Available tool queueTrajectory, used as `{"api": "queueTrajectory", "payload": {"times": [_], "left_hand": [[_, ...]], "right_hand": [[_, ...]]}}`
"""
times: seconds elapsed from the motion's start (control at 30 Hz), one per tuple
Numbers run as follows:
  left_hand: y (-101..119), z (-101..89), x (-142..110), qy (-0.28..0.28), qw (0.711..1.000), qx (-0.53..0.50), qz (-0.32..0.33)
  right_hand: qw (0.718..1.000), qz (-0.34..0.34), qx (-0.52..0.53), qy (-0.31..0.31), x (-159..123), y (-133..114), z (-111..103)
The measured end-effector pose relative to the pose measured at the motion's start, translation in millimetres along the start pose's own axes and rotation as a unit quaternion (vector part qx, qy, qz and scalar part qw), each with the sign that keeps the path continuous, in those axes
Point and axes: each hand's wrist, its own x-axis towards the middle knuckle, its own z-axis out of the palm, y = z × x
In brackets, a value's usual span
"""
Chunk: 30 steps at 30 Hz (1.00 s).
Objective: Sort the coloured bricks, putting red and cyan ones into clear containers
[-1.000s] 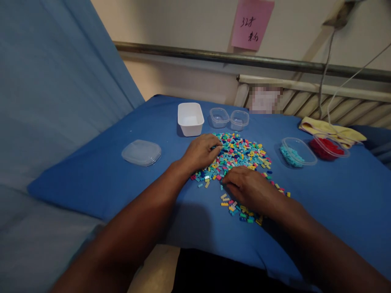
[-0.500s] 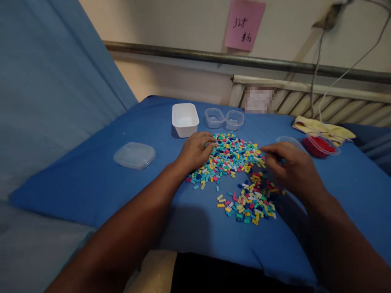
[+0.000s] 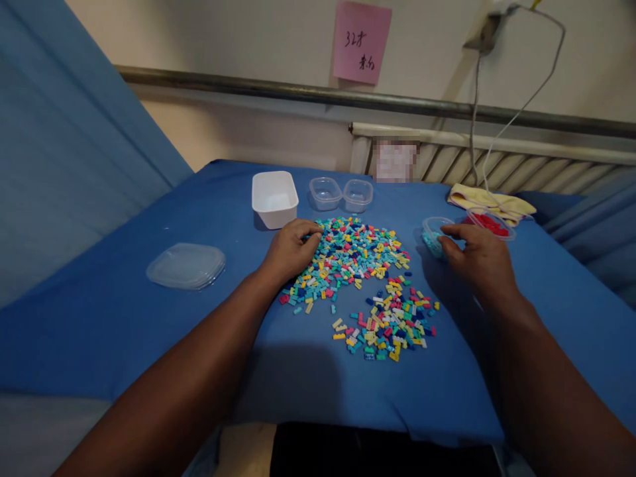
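Observation:
A wide pile of small multicoloured toy building bricks (image 3: 352, 252) lies on the blue cloth, with a smaller heap of bricks (image 3: 397, 324) nearer to me. My left hand (image 3: 293, 248) rests at the left edge of the pile, thumb and fingers closed together; anything between them is too small to make out. Over the rim of a clear tub holding light-blue bricks (image 3: 433, 245) is my right hand (image 3: 479, 258), its thumb and forefinger nearly together. Whether a brick is in that pinch is not visible. Just behind this hand stands a clear tub of red bricks (image 3: 491, 225), partly covered by it.
A white tub (image 3: 275, 199) and two clear tubs, one left (image 3: 325, 193) and one right (image 3: 358, 195), stand behind the pile. Stacked clear lids (image 3: 186, 266) lie at left. A yellow cloth (image 3: 491, 204) sits by the radiator (image 3: 447, 162); a cable hangs above it.
My right hand has moved from the right edge of the pile to the tub of light-blue bricks. My left hand stays by the pile. The view has shifted to the right.

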Motion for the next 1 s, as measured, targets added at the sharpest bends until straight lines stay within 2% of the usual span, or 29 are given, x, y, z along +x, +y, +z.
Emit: {"api": "queueTrajectory", "payload": {"times": [0.1,0.2,0.27,0.33,0.4,0.47,0.57,0.77,1.0], "left_hand": [[0.0,0.8,0.1,0.006,1.000,0.004,-0.004],[0.7,2.0,0.0,0.012,1.000,0.006,-0.018],[0.5,2.8,-0.2,0.012,1.000,0.006,-0.021],[-0.4,3.6,-0.4,0.009,1.000,0.005,-0.018],[-1.7,4.5,-0.7,0.011,1.000,0.001,-0.015],[-2.7,5.4,-1.1,0.014,1.000,-0.004,-0.013],[-3.1,6.5,-2.0,0.015,1.000,-0.005,-0.009],[-1.9,6.5,-2.5,0.015,1.000,-0.003,-0.006],[-0.5,5.3,-2.1,0.005,1.000,0.004,-0.013]], "right_hand": [[0.999,-0.042,0.028,0.007,-1.7,-16.3,-1.0],[0.989,-0.109,0.100,-0.025,-9.6,-53.4,1.4],[0.970,-0.173,0.152,-0.079,-18.4,-84.2,6.1],[0.934,-0.246,0.200,-0.166,-27.8,-113.2,12.8],[0.907,-0.285,0.208,-0.230,-35.3,-135.6,20.2],[0.894,-0.299,0.187,-0.275,-39.6,-149.4,26.7],[0.888,-0.307,0.152,-0.307,-41.5,-155.9,33.1],[0.881,-0.335,0.133,-0.305,-43.2,-146.7,37.1],[0.881,-0.331,0.102,-0.323,-40.3,-155.1,25.6]]}}
